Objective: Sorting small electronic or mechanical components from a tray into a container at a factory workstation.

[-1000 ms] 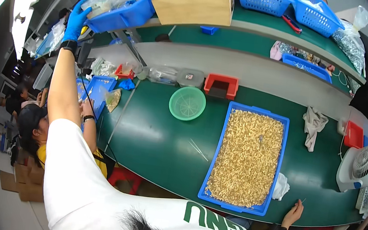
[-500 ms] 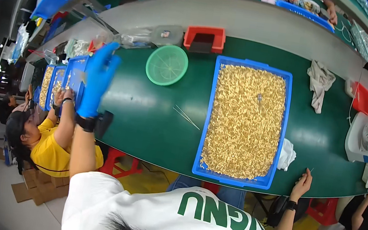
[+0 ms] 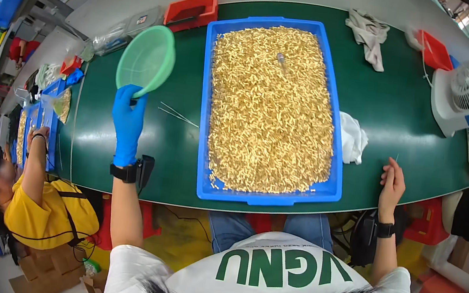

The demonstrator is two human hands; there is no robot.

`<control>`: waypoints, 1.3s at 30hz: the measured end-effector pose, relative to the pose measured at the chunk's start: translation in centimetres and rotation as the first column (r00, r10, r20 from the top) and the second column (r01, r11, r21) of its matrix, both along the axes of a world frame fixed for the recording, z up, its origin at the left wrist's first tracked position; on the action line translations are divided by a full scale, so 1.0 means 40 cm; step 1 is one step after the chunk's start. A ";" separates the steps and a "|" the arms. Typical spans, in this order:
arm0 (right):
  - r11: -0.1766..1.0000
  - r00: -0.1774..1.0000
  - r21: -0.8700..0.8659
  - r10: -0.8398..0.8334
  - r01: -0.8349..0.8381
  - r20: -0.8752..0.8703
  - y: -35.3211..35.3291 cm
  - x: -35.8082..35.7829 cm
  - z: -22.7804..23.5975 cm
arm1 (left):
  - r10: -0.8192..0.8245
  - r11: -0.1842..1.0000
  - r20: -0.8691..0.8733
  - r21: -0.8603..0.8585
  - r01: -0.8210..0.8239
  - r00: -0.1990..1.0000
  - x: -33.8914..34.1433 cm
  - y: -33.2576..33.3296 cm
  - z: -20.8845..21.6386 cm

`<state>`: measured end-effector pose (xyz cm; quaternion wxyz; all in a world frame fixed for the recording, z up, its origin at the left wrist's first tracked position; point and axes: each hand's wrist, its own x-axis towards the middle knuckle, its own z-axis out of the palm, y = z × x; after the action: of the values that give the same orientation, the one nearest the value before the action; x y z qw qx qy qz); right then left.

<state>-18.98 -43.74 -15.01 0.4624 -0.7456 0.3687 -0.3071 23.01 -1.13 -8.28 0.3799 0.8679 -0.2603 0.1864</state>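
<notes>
My left hand [image 3: 128, 119], in a blue glove, is closed on the near rim of a light green plastic basin [image 3: 157, 58]. Its thumb and fingers pinch the edge. Two or three thin pale rods [image 3: 179, 116] lie on the table just right of that hand. A large blue tray [image 3: 202, 142] full of small gold-coloured metal pieces [image 3: 269, 115] sits in the middle. Among the pieces rests a small greyish object [image 3: 281, 61] whose kind I cannot make out. My bare right hand [image 3: 392, 184], near the table's front edge, pinches a thin needle-like pin [image 3: 397, 158].
A white cloth [image 3: 352, 139] touches the tray's right side. Farther back are a red bin [image 3: 192, 11], a grey rag [image 3: 368, 36] and a white fan [image 3: 463, 98]. At the left a co-worker in yellow [image 3: 51, 214] works by other blue trays [image 3: 48, 105].
My left hand has come from the upper left to the green basin and taken hold of its rim. The view has turned. My right hand still pinches the pin.
</notes>
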 end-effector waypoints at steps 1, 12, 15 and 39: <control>1.000 1.000 -0.014 -0.007 0.007 0.021 -0.003 -0.005 0.000 | -0.116 0.993 0.001 -0.011 0.116 0.993 -0.065 -0.037 0.030; 0.994 0.932 -0.022 0.107 -0.106 0.345 -0.010 -0.002 -0.030 | -0.179 0.974 0.051 0.152 0.169 0.983 -0.459 -0.288 0.052; 0.990 0.916 -0.083 0.135 -0.112 0.378 0.028 0.014 0.039 | -0.252 0.850 0.077 0.495 0.183 0.965 -0.520 -0.234 -0.051; 0.837 0.913 -0.478 0.377 -0.266 0.153 -0.011 0.009 0.001 | -0.082 0.994 0.092 -0.064 0.088 0.992 -0.602 -0.384 -0.135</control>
<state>-18.62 -44.19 -14.96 0.3649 -0.8402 0.0977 -0.3890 -1.08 -16.50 -13.69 0.4049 0.8333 -0.3074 0.2175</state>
